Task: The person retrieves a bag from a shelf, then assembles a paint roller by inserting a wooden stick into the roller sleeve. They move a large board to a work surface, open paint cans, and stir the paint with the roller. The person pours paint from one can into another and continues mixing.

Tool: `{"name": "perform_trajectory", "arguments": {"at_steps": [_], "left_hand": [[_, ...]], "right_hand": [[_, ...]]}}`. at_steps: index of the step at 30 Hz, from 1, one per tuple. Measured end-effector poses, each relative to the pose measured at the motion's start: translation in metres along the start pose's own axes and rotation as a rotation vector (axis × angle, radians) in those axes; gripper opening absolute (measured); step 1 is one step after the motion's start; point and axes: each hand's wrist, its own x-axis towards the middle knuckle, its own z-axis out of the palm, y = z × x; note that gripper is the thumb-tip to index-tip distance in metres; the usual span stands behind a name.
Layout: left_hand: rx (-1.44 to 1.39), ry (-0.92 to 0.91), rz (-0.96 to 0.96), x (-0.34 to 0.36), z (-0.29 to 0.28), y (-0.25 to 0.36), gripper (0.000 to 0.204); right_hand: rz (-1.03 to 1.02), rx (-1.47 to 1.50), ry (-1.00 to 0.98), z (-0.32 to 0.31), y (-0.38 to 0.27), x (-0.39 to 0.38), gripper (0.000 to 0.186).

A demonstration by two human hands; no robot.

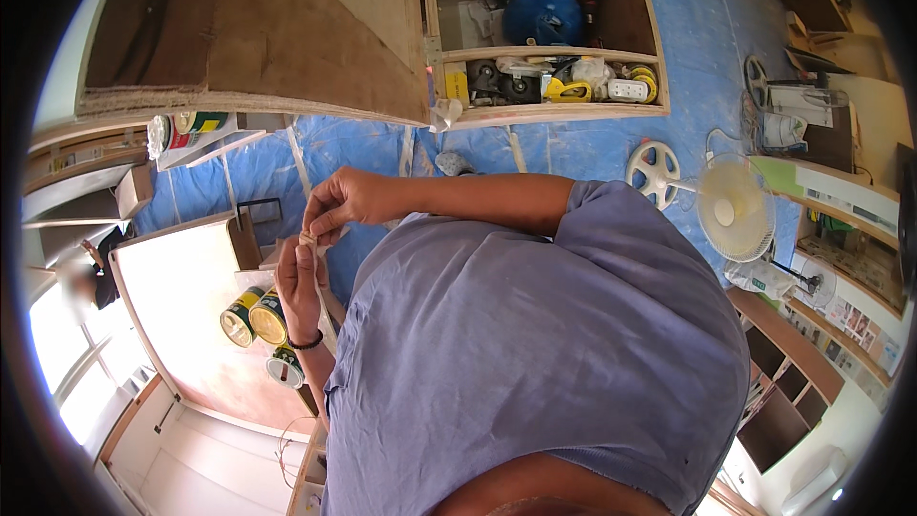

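Wrinkled blue sheeting [368, 145] covers the floor. Between the left hand [299, 294] and right hand [341, 203] sits a small pale scrap [307, 240], its shape unclear (fingertips hide most of it); each grip is a narrow pinch on it. Round cans [269, 317] stand nearby; beyond, a rough-edged brown wooden panel [287, 29] is cut off above.
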Motion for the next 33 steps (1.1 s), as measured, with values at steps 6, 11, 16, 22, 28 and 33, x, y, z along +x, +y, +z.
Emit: {"name": "perform_trajectory", "arguments": {"at_steps": [6,11,16,22,28,33], "left_hand": [[0.163,0.106,0.055,0.003,0.027,0.004,0.029],[0.169,0.041,-0.039,0.012,0.030,0.011,0.029],[0.111,0.109,-0.099,0.010,0.027,-0.020,0.035],[0.075,0.046,-0.213,0.011,0.016,0.001,0.045],[0.000,0.123,-0.159,-0.005,-0.004,0.007,0.041],[-0.028,0.238,-0.125,-0.019,-0.005,-0.020,0.032]], "right_hand": [[-0.048,-0.448,0.145,-0.001,-0.007,-0.008,0.015],[-0.244,-0.544,0.167,-0.002,-0.004,-0.011,0.010],[-0.458,-0.994,0.061,-0.002,0.001,-0.004,0.019],[-0.458,-1.091,0.083,-0.006,-0.007,0.011,0.027],[-0.264,-0.785,0.200,-0.003,-0.012,0.037,0.014],[-0.213,-0.731,0.041,0.024,-0.014,0.037,0.021]]}}
